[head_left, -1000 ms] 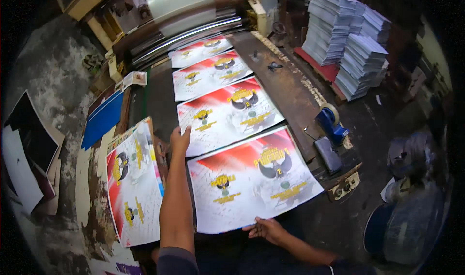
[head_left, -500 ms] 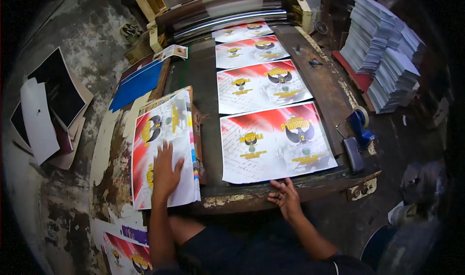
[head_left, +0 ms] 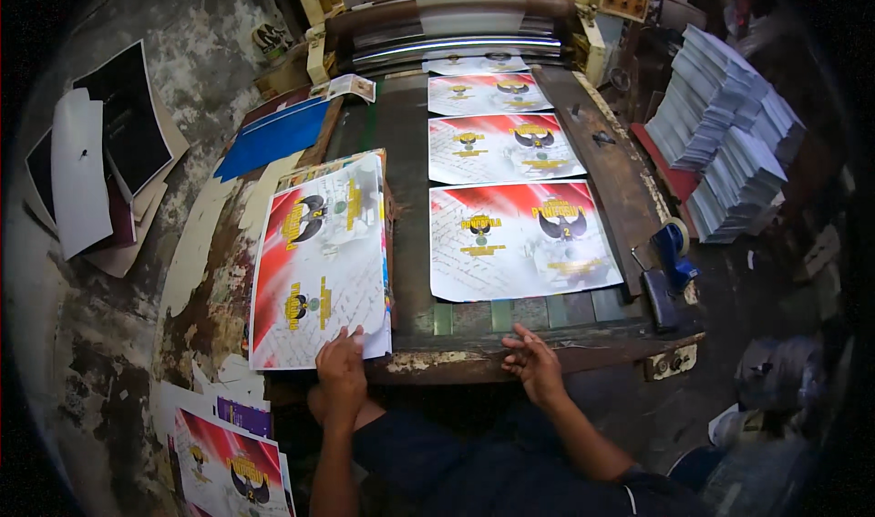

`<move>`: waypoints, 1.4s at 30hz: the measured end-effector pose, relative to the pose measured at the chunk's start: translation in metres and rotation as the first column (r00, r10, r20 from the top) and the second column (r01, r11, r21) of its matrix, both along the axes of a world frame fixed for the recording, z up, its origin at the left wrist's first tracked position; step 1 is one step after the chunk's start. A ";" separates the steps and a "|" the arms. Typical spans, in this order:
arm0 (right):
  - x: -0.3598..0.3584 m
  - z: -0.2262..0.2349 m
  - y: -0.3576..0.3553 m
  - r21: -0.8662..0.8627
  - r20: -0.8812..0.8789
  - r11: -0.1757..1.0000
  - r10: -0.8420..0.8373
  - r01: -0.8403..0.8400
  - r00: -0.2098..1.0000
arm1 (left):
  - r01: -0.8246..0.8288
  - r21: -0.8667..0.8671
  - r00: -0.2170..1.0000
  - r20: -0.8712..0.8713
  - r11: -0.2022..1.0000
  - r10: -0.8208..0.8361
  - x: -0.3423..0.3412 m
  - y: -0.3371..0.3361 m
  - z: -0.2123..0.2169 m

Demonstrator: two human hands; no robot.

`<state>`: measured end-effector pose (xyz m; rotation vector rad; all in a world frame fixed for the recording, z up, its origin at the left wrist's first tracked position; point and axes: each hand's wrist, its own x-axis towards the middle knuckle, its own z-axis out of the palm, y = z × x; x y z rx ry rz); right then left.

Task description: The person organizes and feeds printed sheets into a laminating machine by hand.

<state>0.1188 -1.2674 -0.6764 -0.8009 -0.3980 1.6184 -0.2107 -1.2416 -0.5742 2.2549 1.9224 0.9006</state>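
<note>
While the dark, worn metal desk point(head_left: 410, 143) of the feeding machine stretches away from both hands, a row of red-and-white printed sheets lies along it, running up toward the rollers at the far end. Far to the right of the right hand, tall stacks of white paper point(head_left: 729, 143) stand on the floor, well apart from the desk.

Just beyond the left hand point(head_left: 342, 371) rests a stack of red-and-white printed sheets with black emblems point(head_left: 319, 262), lying on the scuffed surface at the desk's left edge. That hand lies on the near edge of the stack, fingers curled over the bottom of the top sheet, whose near right corner is lifted slightly; whether the sheet is pinched cannot be told.

Ahead of the right hand point(head_left: 533, 367), the nearest single red-and-white printed sheet point(head_left: 524, 239) lies flat on the desk, apart from the fingers. This hand rests on the rusty front lip of the desk, fingers loosely spread and holding nothing.

Far off to the left of the left hand, a blue flat sheet point(head_left: 273, 134) lies beside the desk. To the right of the right hand, a blue tape dispenser point(head_left: 674, 244) sits at the desk's corner, with a dark flat tool point(head_left: 658, 300) just beside it.
</note>
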 end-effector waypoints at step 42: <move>0.026 -0.083 -0.097 -0.139 -0.024 0.982 -0.131 0.127 0.991 | -0.174 0.009 0.764 0.633 0.985 0.129 0.039 -0.083 -0.055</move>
